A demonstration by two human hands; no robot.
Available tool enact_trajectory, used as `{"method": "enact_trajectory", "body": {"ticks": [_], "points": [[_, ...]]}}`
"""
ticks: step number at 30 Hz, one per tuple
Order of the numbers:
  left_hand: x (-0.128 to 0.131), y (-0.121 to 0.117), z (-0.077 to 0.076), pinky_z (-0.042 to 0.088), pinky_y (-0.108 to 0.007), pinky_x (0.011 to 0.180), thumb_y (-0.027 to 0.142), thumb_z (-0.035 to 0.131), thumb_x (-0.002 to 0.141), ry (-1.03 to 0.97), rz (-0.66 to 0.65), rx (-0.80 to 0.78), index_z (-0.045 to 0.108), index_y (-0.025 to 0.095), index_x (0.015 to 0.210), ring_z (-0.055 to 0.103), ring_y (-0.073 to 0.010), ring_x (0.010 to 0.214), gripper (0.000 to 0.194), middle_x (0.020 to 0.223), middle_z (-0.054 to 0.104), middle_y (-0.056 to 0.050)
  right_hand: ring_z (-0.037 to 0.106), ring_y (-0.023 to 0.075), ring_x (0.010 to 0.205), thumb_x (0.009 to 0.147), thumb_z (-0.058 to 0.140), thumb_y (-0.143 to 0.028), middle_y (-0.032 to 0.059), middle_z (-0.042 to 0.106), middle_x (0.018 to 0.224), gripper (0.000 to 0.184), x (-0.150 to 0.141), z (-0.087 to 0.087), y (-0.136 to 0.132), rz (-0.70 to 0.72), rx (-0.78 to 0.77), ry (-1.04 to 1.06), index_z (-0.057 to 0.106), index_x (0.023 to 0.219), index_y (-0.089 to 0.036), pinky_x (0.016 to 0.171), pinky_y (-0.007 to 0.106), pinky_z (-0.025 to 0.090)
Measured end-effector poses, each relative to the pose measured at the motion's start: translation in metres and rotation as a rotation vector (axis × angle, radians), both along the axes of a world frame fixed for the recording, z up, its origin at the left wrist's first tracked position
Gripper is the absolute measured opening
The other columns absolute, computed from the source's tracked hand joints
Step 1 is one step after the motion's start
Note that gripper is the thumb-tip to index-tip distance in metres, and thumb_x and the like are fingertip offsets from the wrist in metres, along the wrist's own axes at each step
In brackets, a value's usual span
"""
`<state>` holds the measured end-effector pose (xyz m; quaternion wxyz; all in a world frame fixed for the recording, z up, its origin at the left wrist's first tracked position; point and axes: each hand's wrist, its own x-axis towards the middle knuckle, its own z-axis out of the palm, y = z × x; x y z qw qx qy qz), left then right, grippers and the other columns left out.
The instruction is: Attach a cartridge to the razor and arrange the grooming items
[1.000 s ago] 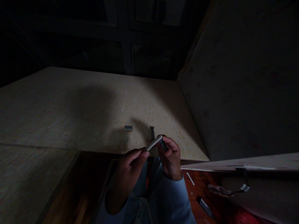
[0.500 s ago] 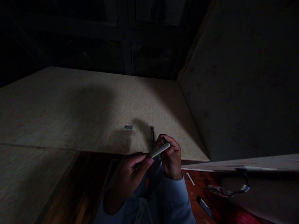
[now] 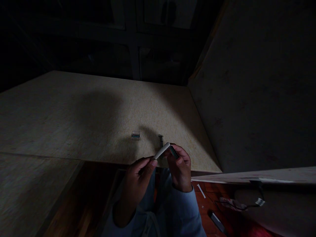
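In the head view my left hand (image 3: 139,179) is closed on a slim pale handle (image 3: 161,151), pinching its lower end between thumb and fingers. The handle slants up to the right, its rounded tip beside my right hand (image 3: 180,166). That hand is closed on a small dark piece with a greenish face (image 3: 174,152), which looks like a razor cartridge. Behind the hands, a dark razor (image 3: 161,140) lies on the table, its lower part hidden by the handle and my fingers. Left of it sits a small clear case (image 3: 135,135) with a teal-and-dark piece inside.
The pale marbled table (image 3: 98,131) ends just in front of me. A patterned panel (image 3: 259,98) rises along its right side. On the reddish floor lie a white strip (image 3: 201,191), a dark-and-white object (image 3: 216,221) and a black cable (image 3: 243,205). Light is dim.
My left hand has drawn the pale handle left and slightly up, off the front of my right hand. The dark piece in my right hand now shows more of its face.
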<state>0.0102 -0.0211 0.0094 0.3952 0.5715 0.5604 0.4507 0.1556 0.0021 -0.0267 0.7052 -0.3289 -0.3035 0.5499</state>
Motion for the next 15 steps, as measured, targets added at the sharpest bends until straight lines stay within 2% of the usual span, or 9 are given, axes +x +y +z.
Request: {"method": "enact_trajectory", "body": {"ticks": [6,15], "points": [[0.001,0.002,-0.003,0.053,-0.024,0.066,0.047,0.059,0.090,-0.002,0.012,-0.031,0.080,0.017,0.089,0.063,-0.0169,0.062,0.036,0.060,0.065,-0.002,0.059,0.0176,0.071,0.065,0.088,-0.058,0.0049,0.073,0.087,0.047,0.002,-0.004,0.000,0.005,-0.006,0.018,0.080,0.097,-0.024,0.072,0.032,0.047],[-0.002,0.002,-0.014,0.051,-0.025,0.064,0.054,0.055,0.092,-0.017,0.026,-0.109,0.076,0.016,0.101,0.064,-0.0176,0.066,0.044,0.067,0.067,-0.003,0.058,0.0190,0.075,0.067,0.084,-0.061,0.0070,0.072,0.095,0.049,0.002,0.000,0.001,0.009,-0.009,0.036,0.079,0.098,-0.024,0.072,0.034,0.047]]}}
